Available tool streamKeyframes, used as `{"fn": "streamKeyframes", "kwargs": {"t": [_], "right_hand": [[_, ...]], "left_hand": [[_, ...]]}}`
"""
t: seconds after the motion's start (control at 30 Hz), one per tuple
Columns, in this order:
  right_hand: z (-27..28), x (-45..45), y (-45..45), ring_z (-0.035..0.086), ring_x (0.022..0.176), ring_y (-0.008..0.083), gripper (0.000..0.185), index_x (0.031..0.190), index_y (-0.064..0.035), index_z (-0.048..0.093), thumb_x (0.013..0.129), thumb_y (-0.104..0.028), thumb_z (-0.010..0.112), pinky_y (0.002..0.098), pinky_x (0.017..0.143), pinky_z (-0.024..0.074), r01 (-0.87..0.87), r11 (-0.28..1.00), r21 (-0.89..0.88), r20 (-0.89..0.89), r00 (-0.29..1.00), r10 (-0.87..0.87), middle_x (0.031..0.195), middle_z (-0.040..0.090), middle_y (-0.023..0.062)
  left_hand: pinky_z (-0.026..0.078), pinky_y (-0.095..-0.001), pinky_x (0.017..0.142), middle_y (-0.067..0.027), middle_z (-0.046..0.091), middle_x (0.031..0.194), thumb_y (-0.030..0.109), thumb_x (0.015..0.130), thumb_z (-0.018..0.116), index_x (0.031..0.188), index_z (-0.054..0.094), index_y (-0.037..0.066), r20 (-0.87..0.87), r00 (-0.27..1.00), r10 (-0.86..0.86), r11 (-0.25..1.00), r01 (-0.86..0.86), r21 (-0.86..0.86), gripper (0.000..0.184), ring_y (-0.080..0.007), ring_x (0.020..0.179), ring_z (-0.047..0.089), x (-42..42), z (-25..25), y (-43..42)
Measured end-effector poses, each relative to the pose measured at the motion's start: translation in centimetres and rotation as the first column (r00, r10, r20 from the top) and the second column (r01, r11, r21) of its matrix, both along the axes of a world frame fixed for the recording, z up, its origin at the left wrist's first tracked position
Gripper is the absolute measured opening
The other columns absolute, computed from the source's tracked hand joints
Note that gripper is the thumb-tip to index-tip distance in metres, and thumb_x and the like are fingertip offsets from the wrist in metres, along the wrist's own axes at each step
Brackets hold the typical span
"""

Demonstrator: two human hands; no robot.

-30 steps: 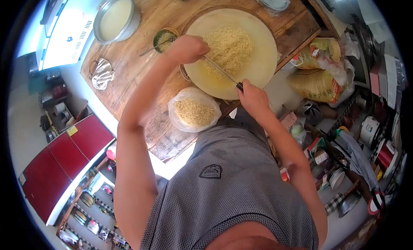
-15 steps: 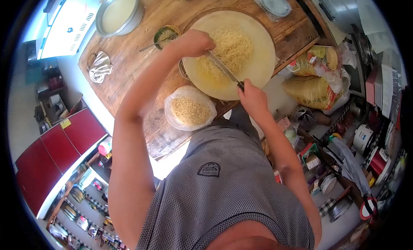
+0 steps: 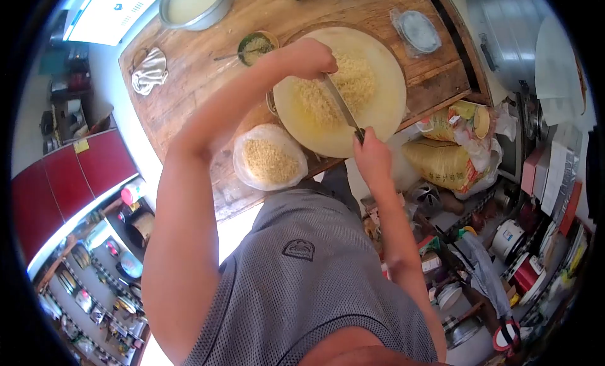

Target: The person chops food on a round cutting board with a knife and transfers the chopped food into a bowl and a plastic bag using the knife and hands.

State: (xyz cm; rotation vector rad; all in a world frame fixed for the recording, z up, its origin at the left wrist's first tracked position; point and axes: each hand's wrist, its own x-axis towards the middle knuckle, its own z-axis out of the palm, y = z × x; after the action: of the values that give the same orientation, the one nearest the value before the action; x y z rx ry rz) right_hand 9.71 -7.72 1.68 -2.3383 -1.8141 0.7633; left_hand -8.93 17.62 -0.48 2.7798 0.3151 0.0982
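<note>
A knife [image 3: 342, 104] lies across a round pale board [image 3: 389, 114] with its blade over a spread pile of finely chopped yellowish bits [image 3: 356, 79]. My right hand [image 3: 373, 156] is closed round its dark handle at the board's near edge. At the far end of the blade, my left hand [image 3: 313, 58] is closed on the knife, hiding the tip. Close to the board's near left side sits a plastic-lined bowl [image 3: 241, 170] of similar pale bits [image 3: 271, 161]. Left of the board is a small bowl of greenish chopped stuff [image 3: 255, 47] with a spoon in it.
The wooden table [image 3: 195, 69] also carries a metal basin of whitish liquid [image 3: 195, 3], a striped cloth [image 3: 150, 71] and a plastic-wrapped container [image 3: 420, 32]. Yellow sacks [image 3: 441, 167] stand beside the table at right. Cluttered shelves line both sides.
The whole view has shifted a little. My left hand has moved slightly right and away over the board with the blade's far end; my right hand stays near the board's edge.
</note>
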Motion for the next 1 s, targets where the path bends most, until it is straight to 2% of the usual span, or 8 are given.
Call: {"fn": "streamKeyframes", "kwargs": {"t": [0.1, 0.2, 0.37, 0.47, 0.57, 0.67, 0.9, 1.0], "right_hand": [[-0.3, 0.2, 0.3, 0.066, 0.078, 0.0470, 0.029, 0.101, -0.0036, 0.053, 0.100, -0.033, 0.057, 0.0550, 0.070, 0.0513, 0.014, 1.000, -0.023, 0.024, 1.000, -0.013, 0.080, 0.068, 0.0234], [1.8, 0.6, 0.1, 0.066, 0.078, 0.0471, 0.031, 0.100, -0.0035, 0.054, 0.100, -0.034, 0.057, 0.0553, 0.069, 0.0509, 0.018, 1.000, 0.005, 0.032, 0.999, -0.019, 0.080, 0.068, 0.0237], [-0.8, 1.0, 0.8, 0.066, 0.078, 0.0473, 0.031, 0.100, -0.0035, 0.054, 0.100, -0.034, 0.058, 0.0564, 0.069, 0.0499, 0.001, 0.998, 0.060, 0.020, 1.000, -0.002, 0.079, 0.068, 0.0239], [0.4, 1.4, 0.3, 0.066, 0.078, 0.0473, 0.030, 0.100, -0.0035, 0.054, 0.099, -0.033, 0.059, 0.0568, 0.069, 0.0496, 0.037, 0.999, 0.038, 0.038, 0.999, -0.038, 0.079, 0.068, 0.0242], [-1.2, 1.5, -0.1, 0.066, 0.078, 0.0471, 0.030, 0.101, -0.0036, 0.054, 0.099, -0.033, 0.059, 0.0567, 0.069, 0.0497, 0.025, 0.999, 0.034, 0.036, 0.999, -0.027, 0.079, 0.068, 0.0244], [0.2, 2.3, 0.6, 0.066, 0.078, 0.0471, 0.030, 0.101, -0.0035, 0.054, 0.099, -0.033, 0.060, 0.0566, 0.069, 0.0498, 0.024, 0.997, 0.067, 0.028, 0.999, -0.026, 0.079, 0.068, 0.0246], [-0.8, 2.3, 1.1, 0.066, 0.078, 0.0479, 0.030, 0.099, -0.0026, 0.054, 0.098, -0.031, 0.060, 0.0575, 0.069, 0.0498, 0.037, 0.996, 0.076, -0.005, 0.999, -0.036, 0.079, 0.067, 0.0254], [0.6, 3.0, 1.0, 0.065, 0.083, 0.0497, 0.029, 0.099, 0.0002, 0.056, 0.097, -0.028, 0.063, 0.0556, 0.070, 0.0494, 0.091, 0.993, 0.073, -0.027, 0.996, -0.089, 0.083, 0.067, 0.0280]], "left_hand": [[0.053, -0.0478, 0.074, -0.0086, 0.066, 0.085, 0.020, 0.078, 0.075, 0.083, 0.064, 0.009, -0.114, 0.994, 0.002, 1.000, -0.002, 0.006, 0.017, -0.0336, 0.091, 0.065, 0.1, -1.0, 1.5], [0.053, -0.0477, 0.074, -0.0082, 0.067, 0.084, 0.021, 0.078, 0.075, 0.082, 0.064, 0.009, 0.005, 1.000, 0.029, 0.999, -0.029, 0.022, 0.016, -0.0331, 0.090, 0.066, 0.7, 0.8, 0.9], [0.053, -0.0473, 0.072, -0.0076, 0.067, 0.083, 0.023, 0.079, 0.074, 0.082, 0.066, 0.010, -0.161, 0.987, 0.021, 1.000, -0.021, 0.004, 0.015, -0.0328, 0.089, 0.066, 1.6, 0.4, 0.9], [0.053, -0.0479, 0.072, -0.0080, 0.067, 0.081, 0.023, 0.078, 0.076, 0.083, 0.066, 0.009, 0.009, 1.000, 0.004, 1.000, -0.004, 0.028, 0.017, -0.0335, 0.087, 0.066, 2.1, 0.4, 1.3], [0.053, -0.0487, 0.073, -0.0080, 0.067, 0.080, 0.022, 0.076, 0.078, 0.081, 0.066, 0.008, -0.166, 0.986, 0.006, 1.000, -0.005, 0.006, 0.019, -0.0340, 0.086, 0.067, 2.8, 0.0, 1.3], [0.053, -0.0489, 0.073, -0.0080, 0.068, 0.080, 0.022, 0.075, 0.078, 0.079, 0.066, 0.007, -0.046, 0.998, 0.033, 0.999, -0.033, 0.005, 0.020, -0.0343, 0.087, 0.067, 2.8, 0.5, 1.7], [0.053, -0.0493, 0.073, -0.0086, 0.068, 0.080, 0.024, 0.076, 0.077, 0.079, 0.066, 0.008, -0.140, 0.990, 0.029, 1.000, -0.030, -0.003, 0.019, -0.0345, 0.087, 0.066, 3.7, 0.4, 2.3], [0.052, -0.0498, 0.073, -0.0090, 0.067, 0.079, 0.023, 0.076, 0.077, 0.079, 0.067, 0.009, -0.037, 0.999, 0.029, 1.000, -0.029, 0.003, 0.018, -0.0341, 0.087, 0.066, 4.1, -0.1, 2.5]]}}
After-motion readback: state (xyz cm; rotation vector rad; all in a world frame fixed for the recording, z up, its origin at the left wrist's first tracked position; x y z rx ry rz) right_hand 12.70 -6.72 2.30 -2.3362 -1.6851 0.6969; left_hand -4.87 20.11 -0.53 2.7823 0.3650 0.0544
